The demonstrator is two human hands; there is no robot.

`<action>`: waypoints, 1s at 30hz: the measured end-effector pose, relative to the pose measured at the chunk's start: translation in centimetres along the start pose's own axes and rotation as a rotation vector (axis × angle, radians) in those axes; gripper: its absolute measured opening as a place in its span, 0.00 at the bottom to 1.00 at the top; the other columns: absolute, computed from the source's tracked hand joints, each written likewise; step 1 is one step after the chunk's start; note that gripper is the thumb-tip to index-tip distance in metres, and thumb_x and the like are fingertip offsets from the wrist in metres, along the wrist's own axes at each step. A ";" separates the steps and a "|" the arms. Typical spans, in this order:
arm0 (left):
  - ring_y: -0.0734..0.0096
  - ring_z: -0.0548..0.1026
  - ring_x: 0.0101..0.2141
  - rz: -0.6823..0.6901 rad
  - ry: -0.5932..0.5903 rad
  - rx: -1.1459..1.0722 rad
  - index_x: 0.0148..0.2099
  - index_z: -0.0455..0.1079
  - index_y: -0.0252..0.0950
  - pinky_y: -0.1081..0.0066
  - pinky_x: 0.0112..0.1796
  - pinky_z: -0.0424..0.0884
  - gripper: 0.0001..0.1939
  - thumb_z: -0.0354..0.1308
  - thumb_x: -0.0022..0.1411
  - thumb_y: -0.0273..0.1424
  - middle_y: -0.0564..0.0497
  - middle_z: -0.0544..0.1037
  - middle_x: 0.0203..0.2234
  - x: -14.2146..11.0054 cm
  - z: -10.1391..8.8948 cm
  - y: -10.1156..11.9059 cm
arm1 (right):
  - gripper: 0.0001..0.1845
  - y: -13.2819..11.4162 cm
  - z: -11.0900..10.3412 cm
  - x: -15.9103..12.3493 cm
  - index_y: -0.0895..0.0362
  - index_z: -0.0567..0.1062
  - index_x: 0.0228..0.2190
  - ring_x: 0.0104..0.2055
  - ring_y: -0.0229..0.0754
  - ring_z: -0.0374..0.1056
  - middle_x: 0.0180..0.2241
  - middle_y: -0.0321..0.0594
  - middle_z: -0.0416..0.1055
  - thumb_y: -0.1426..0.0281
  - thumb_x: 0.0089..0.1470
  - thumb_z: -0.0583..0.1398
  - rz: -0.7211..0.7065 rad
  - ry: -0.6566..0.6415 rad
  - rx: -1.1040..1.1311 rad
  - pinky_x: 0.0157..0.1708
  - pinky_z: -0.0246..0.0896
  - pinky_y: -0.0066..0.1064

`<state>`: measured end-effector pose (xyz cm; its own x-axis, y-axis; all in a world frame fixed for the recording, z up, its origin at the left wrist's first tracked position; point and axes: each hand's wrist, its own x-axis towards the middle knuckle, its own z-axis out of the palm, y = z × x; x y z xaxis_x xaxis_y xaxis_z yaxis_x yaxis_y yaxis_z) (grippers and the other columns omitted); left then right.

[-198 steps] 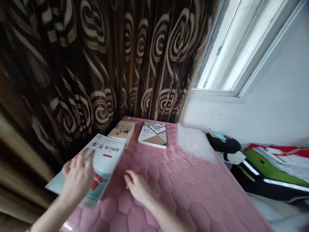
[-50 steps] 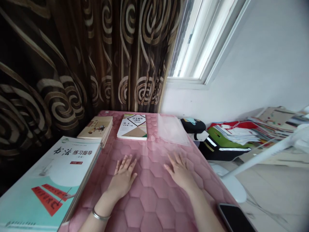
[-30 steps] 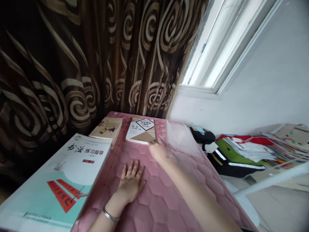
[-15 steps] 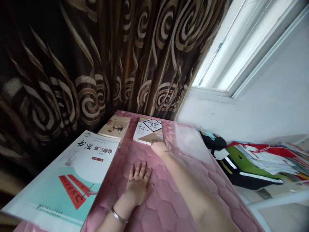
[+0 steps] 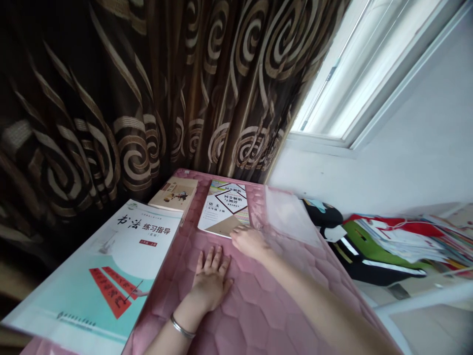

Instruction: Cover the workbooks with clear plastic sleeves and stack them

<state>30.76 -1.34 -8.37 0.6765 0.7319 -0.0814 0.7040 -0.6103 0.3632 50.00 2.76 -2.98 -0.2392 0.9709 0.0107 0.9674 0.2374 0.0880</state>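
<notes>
The white workbook (image 5: 218, 214) with a diamond outline lies flat on the far part of the pink quilted cover (image 5: 254, 305), overlapping a matching workbook (image 5: 238, 188) whose top strip shows beyond it. The right hand (image 5: 248, 240) has its fingers curled on the near right corner, pinching it; the thumb is hard to make out. The left hand (image 5: 210, 286) is released, palm down on the cover with fingers spread, a silver bangle (image 5: 182, 328) on its wrist. Left of the workbooks lie a tan book (image 5: 175, 195) and a large calligraphy book (image 5: 107, 291); to the right, a translucent sheet (image 5: 290, 214). A patterned curtain (image 5: 148, 88) hangs behind.
</notes>
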 end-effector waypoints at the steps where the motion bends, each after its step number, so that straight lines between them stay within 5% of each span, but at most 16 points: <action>1: 0.52 0.35 0.67 0.002 0.005 -0.004 0.69 0.43 0.44 0.43 0.62 0.33 0.33 0.38 0.66 0.49 0.47 0.35 0.68 0.0 0.0 0.0 | 0.13 0.3 0.0 -0.5 0.57 0.74 0.43 0.53 0.45 0.66 0.47 0.47 0.74 0.70 0.61 0.52 0.098 0.043 0.121 0.54 0.56 0.33; 4: 0.52 0.35 0.67 0.011 0.007 0.001 0.69 0.43 0.44 0.43 0.62 0.34 0.33 0.38 0.66 0.49 0.47 0.35 0.68 -0.1 -0.1 0.0 | 0.16 1.9 -0.1 -0.6 0.58 0.71 0.47 0.57 0.47 0.63 0.51 0.50 0.70 0.66 0.61 0.54 0.548 0.162 0.538 0.54 0.55 0.35; 6: 0.52 0.35 0.67 0.007 0.005 0.019 0.69 0.43 0.45 0.42 0.62 0.34 0.33 0.37 0.66 0.49 0.48 0.36 0.68 -0.1 -0.1 0.0 | 0.14 3.3 0.1 0.1 0.62 0.73 0.43 0.52 0.51 0.67 0.45 0.53 0.73 0.67 0.59 0.55 0.757 0.144 0.682 0.49 0.60 0.36; 9: 0.53 0.36 0.67 -0.001 0.010 0.044 0.69 0.43 0.45 0.43 0.62 0.35 0.33 0.36 0.66 0.49 0.49 0.36 0.68 -0.1 -0.1 0.0 | 0.11 4.5 0.8 1.7 0.60 0.74 0.37 0.37 0.43 0.73 0.33 0.44 0.76 0.66 0.60 0.56 0.900 0.075 0.856 0.36 0.66 0.31; 12: 0.53 0.36 0.67 -0.001 0.008 0.046 0.69 0.44 0.45 0.43 0.62 0.35 0.33 0.36 0.66 0.49 0.49 0.37 0.68 0.0 0.0 0.0 | 0.13 4.4 1.7 2.8 0.59 0.72 0.41 0.31 0.35 0.70 0.34 0.38 0.73 0.63 0.62 0.56 0.988 0.053 1.043 0.31 0.68 0.29; 16: 0.53 0.36 0.67 0.003 0.009 0.048 0.69 0.44 0.45 0.43 0.62 0.36 0.33 0.37 0.66 0.49 0.48 0.37 0.68 0.0 -0.1 -0.1 | 0.14 3.4 1.9 3.3 0.60 0.71 0.44 0.32 0.34 0.69 0.38 0.38 0.71 0.63 0.60 0.58 1.017 0.070 1.198 0.31 0.69 0.30; 22: 0.54 0.36 0.67 -0.034 -0.038 0.054 0.69 0.45 0.43 0.45 0.62 0.35 0.32 0.41 0.66 0.45 0.48 0.37 0.68 -0.3 -1.4 0.7 | 0.08 2.8 -0.4 1.1 0.56 0.70 0.33 0.20 0.30 0.60 0.26 0.30 0.67 0.64 0.60 0.55 0.888 0.264 1.242 0.17 0.55 0.22; 25: 0.53 0.36 0.67 -0.049 -0.072 0.059 0.69 0.45 0.42 0.45 0.62 0.34 0.33 0.42 0.66 0.44 0.48 0.38 0.68 -0.5 -2.2 1.3 | 0.08 3.3 -2.0 -2.8 0.53 0.69 0.31 0.24 0.34 0.63 0.27 0.31 0.68 0.62 0.57 0.55 0.835 0.353 1.217 0.18 0.55 0.22; 30: 0.53 0.40 0.67 -0.053 -0.086 0.087 0.68 0.49 0.37 0.45 0.62 0.35 0.32 0.39 0.66 0.44 0.43 0.47 0.67 -0.6 -2.4 1.5 | 0.14 4.2 -2.5 -13.3 0.53 0.72 0.28 0.37 0.45 0.69 0.30 0.38 0.73 0.55 0.51 0.56 0.707 0.477 0.995 0.30 0.64 0.28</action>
<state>30.88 -1.98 -5.53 0.6515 0.7372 -0.1791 0.7526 -0.5984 0.2748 57.05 -9.21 -0.28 0.5347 0.8367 0.1187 0.4927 -0.1946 -0.8481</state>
